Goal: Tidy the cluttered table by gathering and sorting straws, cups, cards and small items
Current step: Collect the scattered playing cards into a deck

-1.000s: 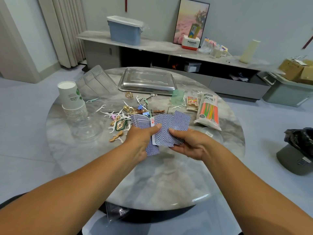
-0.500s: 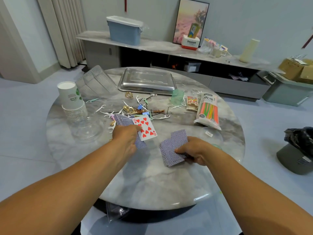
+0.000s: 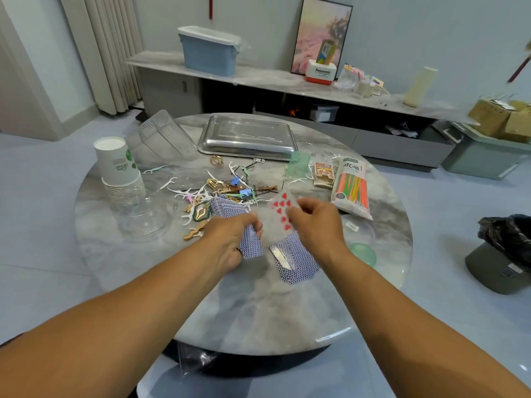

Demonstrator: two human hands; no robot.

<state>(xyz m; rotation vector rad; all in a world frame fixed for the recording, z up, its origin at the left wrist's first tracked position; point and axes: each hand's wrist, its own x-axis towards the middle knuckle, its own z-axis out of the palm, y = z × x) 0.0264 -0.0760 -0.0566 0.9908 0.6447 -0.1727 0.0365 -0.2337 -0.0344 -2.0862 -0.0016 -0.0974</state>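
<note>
Fingers of the left hand (image 3: 230,239) curl around a fan of blue-backed cards (image 3: 234,222) just left of the card pile (image 3: 294,258) on the marble table (image 3: 258,311); the right hand (image 3: 314,225) pinches a blurred hearts card (image 3: 280,209) beyond that pile. Light, slick and bendable, cards are likely best taken by their edges. Farther back, a box (image 3: 321,71) reads "Panasonic".

arms: two bare arms showing, no sleeves covering them | left hand (image 3: 230,239): wearing no glove, no ring showing | right hand (image 3: 317,225): wearing no glove, no watch showing
</note>
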